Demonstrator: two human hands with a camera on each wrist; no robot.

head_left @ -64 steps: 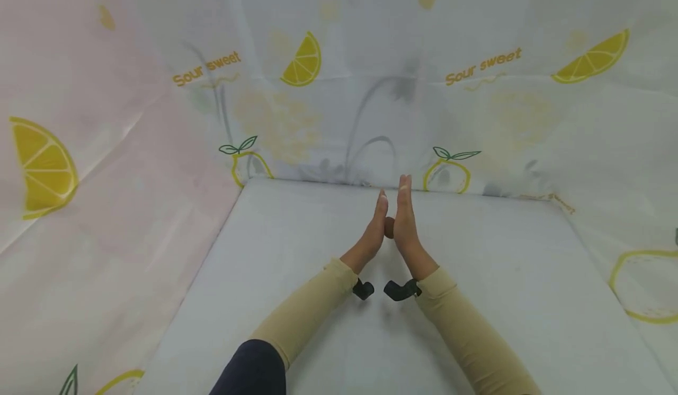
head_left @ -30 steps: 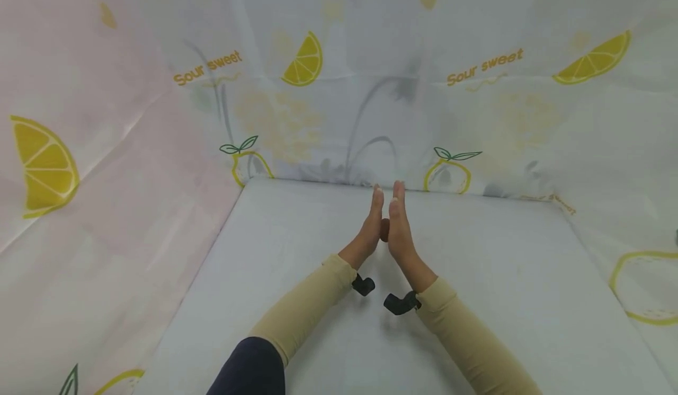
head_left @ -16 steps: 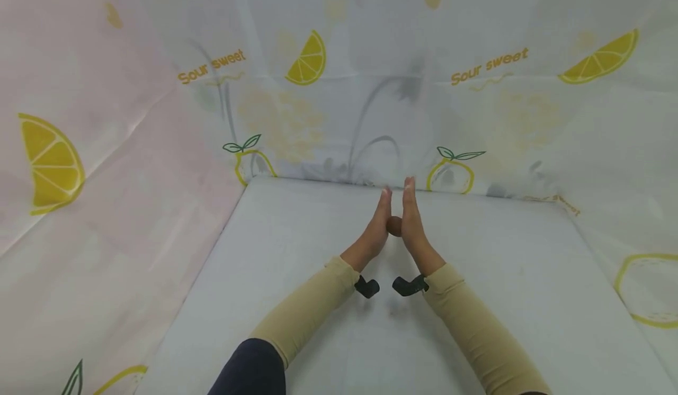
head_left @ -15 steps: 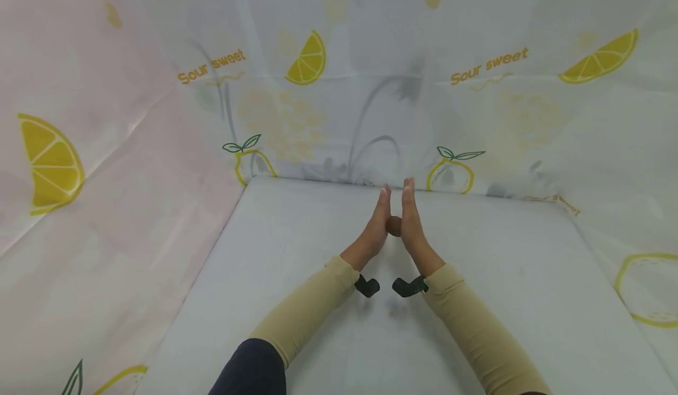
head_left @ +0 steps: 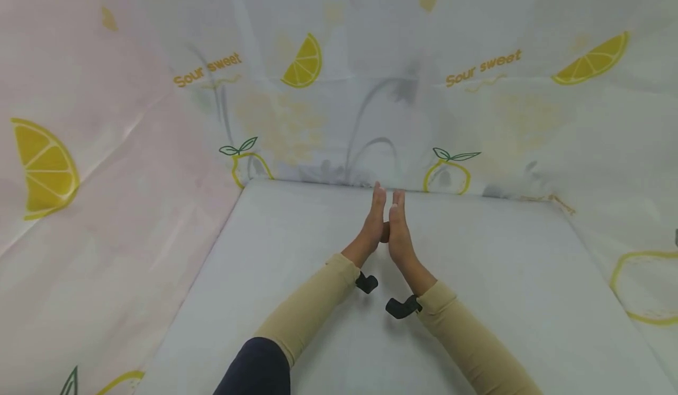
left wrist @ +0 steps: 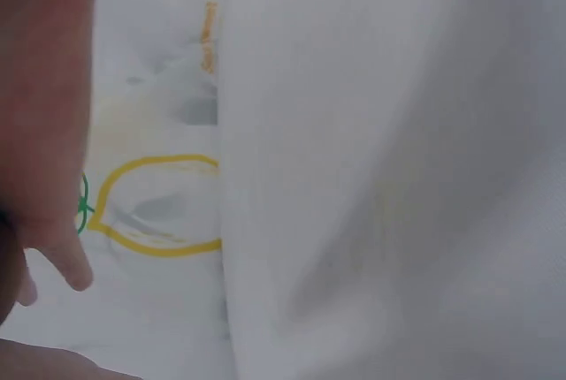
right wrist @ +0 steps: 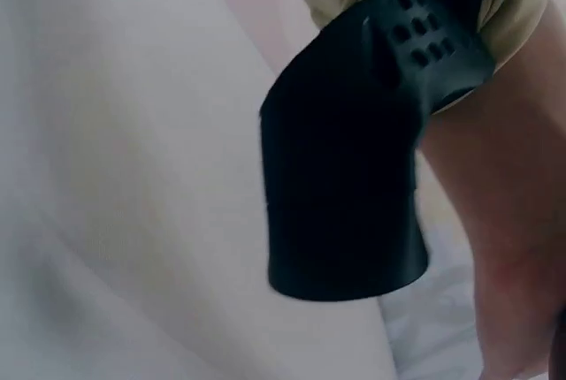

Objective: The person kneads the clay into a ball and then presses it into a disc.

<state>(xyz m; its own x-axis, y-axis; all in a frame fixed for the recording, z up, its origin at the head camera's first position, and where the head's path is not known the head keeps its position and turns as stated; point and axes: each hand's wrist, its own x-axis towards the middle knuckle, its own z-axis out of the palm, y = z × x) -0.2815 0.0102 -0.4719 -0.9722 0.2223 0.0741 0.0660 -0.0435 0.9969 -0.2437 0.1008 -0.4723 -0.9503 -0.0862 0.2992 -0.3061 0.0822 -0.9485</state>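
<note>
From my end, the left hand and right hand look flat, sandwiching the ball, which I judge their pressure supports.

"Sour sweet" printed twice in orange lettering on the back sheet; third orange print, lower right, too small to read.

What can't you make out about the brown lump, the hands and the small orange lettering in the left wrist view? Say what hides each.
Brown lump, full outline: head view, its sides covered by the left hand and right hand.
Both palms: head view, turned inward and hidden by the hands themselves.
Fingertips: right wrist view, outside the frame edge.
Orange lettering: left wrist view, too small and blurred to read.
</note>
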